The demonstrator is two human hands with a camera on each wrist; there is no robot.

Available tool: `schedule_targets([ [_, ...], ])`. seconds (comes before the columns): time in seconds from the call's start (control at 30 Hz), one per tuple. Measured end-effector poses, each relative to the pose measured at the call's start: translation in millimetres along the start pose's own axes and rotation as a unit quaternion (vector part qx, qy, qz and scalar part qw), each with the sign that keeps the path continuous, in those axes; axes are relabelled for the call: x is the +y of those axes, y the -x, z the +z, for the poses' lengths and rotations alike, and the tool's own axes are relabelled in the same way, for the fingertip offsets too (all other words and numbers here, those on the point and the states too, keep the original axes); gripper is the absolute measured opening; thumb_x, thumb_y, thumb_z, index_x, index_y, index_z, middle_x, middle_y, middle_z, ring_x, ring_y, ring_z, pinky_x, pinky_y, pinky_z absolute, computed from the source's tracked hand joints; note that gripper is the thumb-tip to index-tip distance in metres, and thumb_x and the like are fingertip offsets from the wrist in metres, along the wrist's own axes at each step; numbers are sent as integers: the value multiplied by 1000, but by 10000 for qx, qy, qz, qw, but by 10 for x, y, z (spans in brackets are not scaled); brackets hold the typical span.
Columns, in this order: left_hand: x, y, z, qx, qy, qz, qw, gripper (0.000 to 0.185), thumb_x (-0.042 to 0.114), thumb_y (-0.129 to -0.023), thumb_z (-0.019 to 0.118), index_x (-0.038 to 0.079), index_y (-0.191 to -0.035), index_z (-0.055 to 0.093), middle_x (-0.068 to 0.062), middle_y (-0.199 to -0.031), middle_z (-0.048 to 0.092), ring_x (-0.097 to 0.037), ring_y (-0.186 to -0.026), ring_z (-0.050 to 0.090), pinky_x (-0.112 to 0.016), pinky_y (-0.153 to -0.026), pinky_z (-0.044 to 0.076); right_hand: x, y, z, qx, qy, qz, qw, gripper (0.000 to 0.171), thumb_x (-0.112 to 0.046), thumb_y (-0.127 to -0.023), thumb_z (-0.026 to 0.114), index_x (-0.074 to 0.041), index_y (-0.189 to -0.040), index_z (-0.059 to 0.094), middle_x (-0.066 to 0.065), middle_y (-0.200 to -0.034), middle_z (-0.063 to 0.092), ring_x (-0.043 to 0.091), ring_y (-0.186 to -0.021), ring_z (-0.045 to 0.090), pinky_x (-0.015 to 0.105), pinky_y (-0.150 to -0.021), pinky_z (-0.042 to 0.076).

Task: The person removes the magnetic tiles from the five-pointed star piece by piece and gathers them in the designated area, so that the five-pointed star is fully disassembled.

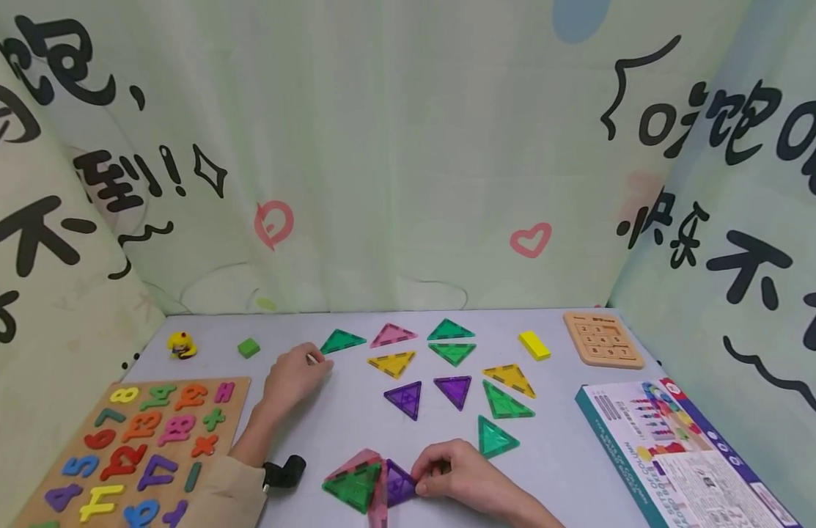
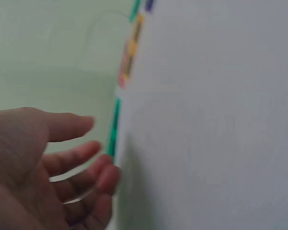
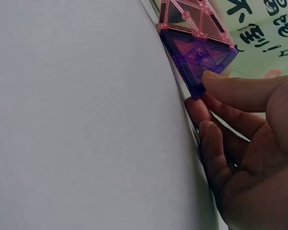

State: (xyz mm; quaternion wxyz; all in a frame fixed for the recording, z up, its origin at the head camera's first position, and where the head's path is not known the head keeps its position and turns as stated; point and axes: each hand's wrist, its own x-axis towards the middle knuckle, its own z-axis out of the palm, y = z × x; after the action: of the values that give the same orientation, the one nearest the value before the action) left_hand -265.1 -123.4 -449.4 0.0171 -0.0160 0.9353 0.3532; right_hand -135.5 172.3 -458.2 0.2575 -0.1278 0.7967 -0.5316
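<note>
On the grey table (image 1: 566,455), left of the game box (image 1: 678,447), the right hand (image 1: 457,473) pinches a purple triangle tile (image 1: 399,484) joined to pink and green ones; farther left, the left hand (image 1: 294,374) lies loosely open, seemingly touching a green triangle tile (image 1: 342,341)

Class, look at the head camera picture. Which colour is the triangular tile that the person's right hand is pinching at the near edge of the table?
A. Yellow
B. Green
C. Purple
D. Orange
C: the right hand pinches the corner of the purple triangle, which joins a pink triangle in the right wrist view; the green triangle lies further from the fingers.
</note>
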Motion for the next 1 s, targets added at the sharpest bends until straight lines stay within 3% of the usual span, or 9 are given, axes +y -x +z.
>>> schedule_targets([
  [0.1,158,194,2,-592,-202,310,9976,19,33,-91,70,15,-95,68,-3,-86,65,-18,-72,55,-29,-59,42,-13,10,4,27,57,-14,10000,11,-19,-85,75,-11,-93,74,-4,-74,59,9,-67,49,19,-60,40],
  [0.17,285,309,17,-1190,-124,765,9899,13,31,-91,71,18,-93,70,1,-86,66,-17,-75,55,-29,-62,44,-15,14,-1,45,117,-3,9999,11,-19,-84,76,-11,-92,74,-4,-74,59,9,-67,49,19,-60,40],
  [0.23,419,407,44,-1975,140,1276,9719,10,31,-92,71,21,-92,71,4,-88,67,-15,-79,56,-30,-67,46,-14,14,-6,50,136,25,9999,11,-19,-84,76,-11,-91,73,-4,-74,59,9,-67,49,20,-59,40],
  [0.33,583,539,105,-3075,486,1856,9320,8,33,-93,70,26,-92,73,9,-90,69,-12,-84,58,-29,-73,48,-3,4,-15,40,109,72,9999,11,-19,-84,76,-11,-91,73,-4,-73,59,10,-67,49,20,-59,40],
  [0.4,661,625,148,-3517,488,2040,9123,7,34,-92,71,27,-90,73,12,-87,70,-8,-82,59,-26,-75,48,5,-9,-18,27,74,84,9999,11,-19,-85,75,-11,-92,73,-4,-74,60,10,-68,50,21,-61,41],
  [0.43,689,665,168,-3635,427,2102,9066,7,34,-91,72,27,-88,73,12,-84,69,-7,-80,59,-24,-74,48,8,-14,-22,33,42,86,9999,12,-19,-85,75,-10,-93,73,-4,-75,61,10,-69,50,21,-62,41],
  [0.5,731,742,200,-3689,196,2144,9042,9,33,-89,73,27,-83,73,13,-78,67,-4,-74,57,-22,-70,47,14,-24,-22,51,-82,115,9999,13,-19,-86,74,-9,-94,73,-4,-76,63,11,-71,52,22,-65,43],
  [0.7,804,887,278,-3423,-655,2190,9114,11,33,-86,76,28,-79,70,15,-69,61,-2,-65,51,-20,-63,43,14,-19,-25,153,-436,192,9987,17,-20,-86,73,-6,-96,72,-4,-80,66,12,-76,54,24,-69,46],
  [1.0,838,924,319,-3166,-928,2253,9167,15,30,-85,77,27,-73,69,15,-63,58,-2,-60,48,-19,-60,39,11,-30,-21,216,-653,284,9972,19,-19,-85,74,-5,-97,72,-3,-82,67,13,-78,55,26,-71,46],
])
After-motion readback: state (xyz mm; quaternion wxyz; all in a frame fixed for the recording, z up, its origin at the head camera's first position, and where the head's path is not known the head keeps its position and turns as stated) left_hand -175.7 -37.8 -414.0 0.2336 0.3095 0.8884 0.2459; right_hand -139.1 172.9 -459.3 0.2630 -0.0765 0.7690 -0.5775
